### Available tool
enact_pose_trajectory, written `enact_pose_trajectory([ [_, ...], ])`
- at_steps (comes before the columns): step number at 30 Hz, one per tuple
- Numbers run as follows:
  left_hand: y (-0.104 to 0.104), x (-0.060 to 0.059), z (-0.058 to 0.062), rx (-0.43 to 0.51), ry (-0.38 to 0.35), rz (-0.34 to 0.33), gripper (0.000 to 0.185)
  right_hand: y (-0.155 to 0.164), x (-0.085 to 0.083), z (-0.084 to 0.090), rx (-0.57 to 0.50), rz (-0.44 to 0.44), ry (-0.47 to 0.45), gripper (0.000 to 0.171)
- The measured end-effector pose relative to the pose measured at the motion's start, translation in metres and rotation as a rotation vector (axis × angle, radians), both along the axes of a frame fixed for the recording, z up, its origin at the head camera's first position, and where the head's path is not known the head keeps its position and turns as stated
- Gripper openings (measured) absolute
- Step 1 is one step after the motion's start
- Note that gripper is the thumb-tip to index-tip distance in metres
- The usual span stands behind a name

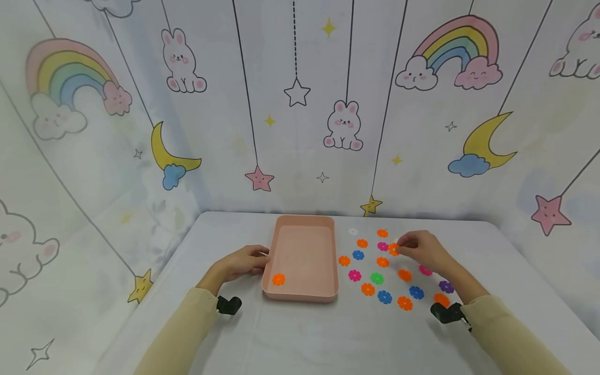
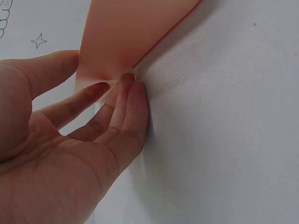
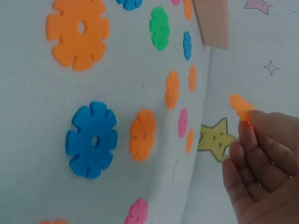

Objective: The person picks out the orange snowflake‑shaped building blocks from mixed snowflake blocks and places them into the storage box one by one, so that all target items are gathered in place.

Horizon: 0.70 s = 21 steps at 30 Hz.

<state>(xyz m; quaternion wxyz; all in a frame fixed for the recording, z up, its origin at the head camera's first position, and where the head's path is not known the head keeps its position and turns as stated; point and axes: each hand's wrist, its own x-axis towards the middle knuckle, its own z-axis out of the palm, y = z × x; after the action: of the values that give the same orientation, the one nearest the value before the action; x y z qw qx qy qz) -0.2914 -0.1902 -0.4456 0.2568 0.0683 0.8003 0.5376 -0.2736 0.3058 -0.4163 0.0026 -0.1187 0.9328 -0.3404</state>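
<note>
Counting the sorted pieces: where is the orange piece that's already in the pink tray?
In the head view, the orange piece lies in the pink tray's near-left corner, just right of the left hand.

Beige long sleeves (image 1: 187, 325), black wrist-mounted cameras (image 1: 228, 304).

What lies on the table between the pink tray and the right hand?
In the head view, scattered snowflake discs lie between the pink tray and the right hand, which pinches an orange disc: orange, blue and magenta ones.

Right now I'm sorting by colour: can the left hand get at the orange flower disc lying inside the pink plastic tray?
Probably yes: the left hand rests against the pink plastic tray, which is open-topped, and nothing covers the orange flower disc.
</note>
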Motion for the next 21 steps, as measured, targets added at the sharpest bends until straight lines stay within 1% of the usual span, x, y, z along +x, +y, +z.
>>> enact_pose_trajectory([
  [4, 0.000, -0.001, 0.000, -0.005, 0.004, 0.004, 0.046, -0.008, 0.004, 0.002, -0.006, 0.017, 0.016, 0.021],
  [8, 0.000, 0.000, 0.000, -0.003, 0.003, 0.008, 0.046, -0.018, 0.007, 0.004, -0.030, 0.027, 0.011, 0.020],
  [11, -0.001, 0.000, -0.001, -0.005, 0.007, -0.004, 0.047, -0.027, 0.010, 0.006, -0.042, 0.031, 0.013, 0.018],
  [15, -0.001, 0.000, -0.002, -0.005, 0.009, -0.011, 0.047, -0.040, 0.013, 0.008, -0.064, 0.060, 0.023, 0.016],
  [18, -0.001, -0.001, -0.002, -0.001, -0.001, 0.003, 0.046, -0.050, 0.015, 0.009, -0.077, 0.085, 0.034, 0.014],
  [21, -0.001, 0.000, -0.002, -0.002, 0.002, 0.001, 0.046, -0.061, 0.017, 0.010, -0.078, 0.095, 0.043, 0.013],
])
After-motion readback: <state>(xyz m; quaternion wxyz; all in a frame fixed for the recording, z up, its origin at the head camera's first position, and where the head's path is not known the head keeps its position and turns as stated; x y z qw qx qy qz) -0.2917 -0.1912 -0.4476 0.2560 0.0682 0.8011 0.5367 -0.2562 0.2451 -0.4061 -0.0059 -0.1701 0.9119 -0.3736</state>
